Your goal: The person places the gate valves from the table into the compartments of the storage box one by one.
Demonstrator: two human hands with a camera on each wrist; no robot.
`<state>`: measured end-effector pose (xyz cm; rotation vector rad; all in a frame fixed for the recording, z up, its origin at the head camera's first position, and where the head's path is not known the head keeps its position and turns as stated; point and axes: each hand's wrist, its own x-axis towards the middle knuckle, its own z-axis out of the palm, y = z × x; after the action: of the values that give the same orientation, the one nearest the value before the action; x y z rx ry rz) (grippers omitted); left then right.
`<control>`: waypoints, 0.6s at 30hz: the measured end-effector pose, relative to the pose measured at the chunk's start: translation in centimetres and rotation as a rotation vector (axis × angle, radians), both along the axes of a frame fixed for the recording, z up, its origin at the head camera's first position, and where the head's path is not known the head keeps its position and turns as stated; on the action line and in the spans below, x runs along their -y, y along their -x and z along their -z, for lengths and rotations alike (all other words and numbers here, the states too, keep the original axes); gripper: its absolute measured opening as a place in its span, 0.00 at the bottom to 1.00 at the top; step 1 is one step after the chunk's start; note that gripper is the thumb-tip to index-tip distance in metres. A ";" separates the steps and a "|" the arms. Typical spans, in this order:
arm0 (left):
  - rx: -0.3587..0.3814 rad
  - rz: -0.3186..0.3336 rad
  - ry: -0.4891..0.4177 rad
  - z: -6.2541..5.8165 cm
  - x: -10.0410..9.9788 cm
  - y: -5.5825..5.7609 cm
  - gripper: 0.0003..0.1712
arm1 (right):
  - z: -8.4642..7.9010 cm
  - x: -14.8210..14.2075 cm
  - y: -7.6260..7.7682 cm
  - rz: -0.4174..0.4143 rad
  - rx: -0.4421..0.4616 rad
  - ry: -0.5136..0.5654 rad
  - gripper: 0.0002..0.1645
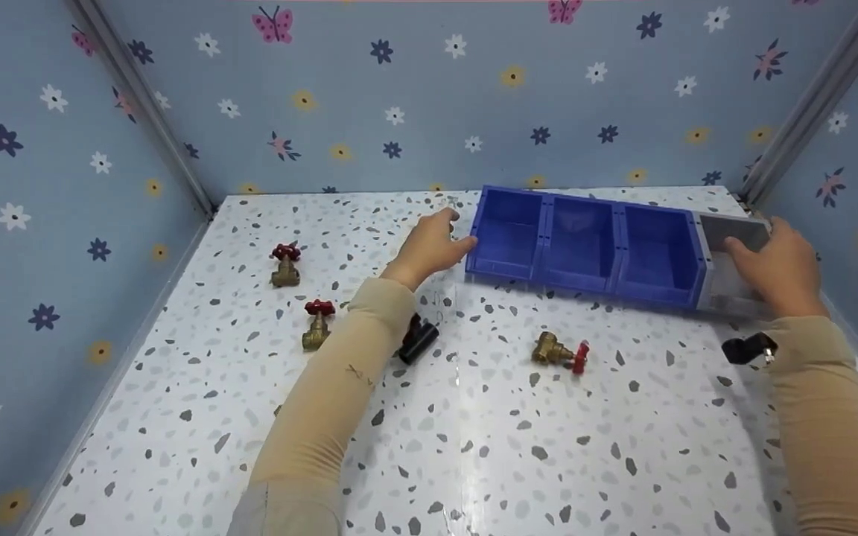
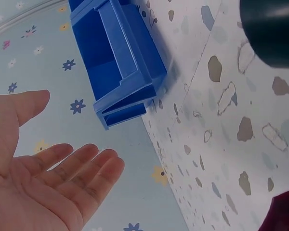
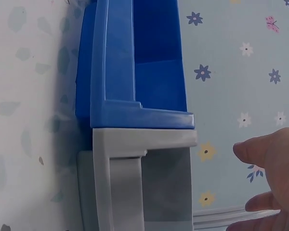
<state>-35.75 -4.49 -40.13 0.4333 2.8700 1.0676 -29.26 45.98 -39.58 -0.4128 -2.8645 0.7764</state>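
A row of three blue bins (image 1: 582,283) and one grey bin (image 1: 734,286) stands at the back right of the table. My left hand (image 1: 431,249) is beside the row's left end, thumb and fingers spread; in the left wrist view, this palm (image 2: 43,192) holds nothing and a gap separates it from the blue bin (image 2: 120,53). Over the grey bin's right side is my right hand (image 1: 783,272). From the right wrist, that hand (image 3: 279,178) appears apart from the grey bin (image 3: 125,192), its fingers loosely bent around nothing.
Two brass valves with red handwheels, one farther back (image 1: 286,266) and one nearer (image 1: 317,327), are on the left. Another valve (image 1: 559,353) lies in front of the bins. Patterned walls (image 1: 414,97) enclose the speckled table (image 1: 474,447). Black devices (image 1: 419,342) sit by both wrists.
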 end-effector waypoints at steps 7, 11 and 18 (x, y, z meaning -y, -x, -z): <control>0.008 -0.023 -0.034 0.5 -0.4 0.4 0.36 | 0.2 -0.8 -0.4 0.081 0.035 0.080 0.62; 0.025 -0.041 -0.031 0.8 -0.7 0.6 0.36 | 0.4 -1.4 -0.7 0.112 0.036 0.149 0.62; 0.060 -0.070 -0.077 1.3 -1.2 0.9 0.34 | 1.1 -2.1 -0.8 0.166 0.029 0.248 0.60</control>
<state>-36.63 -3.33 -41.44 0.3015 2.8181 1.1844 -28.50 48.10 -40.64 -0.6866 -2.7219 1.1048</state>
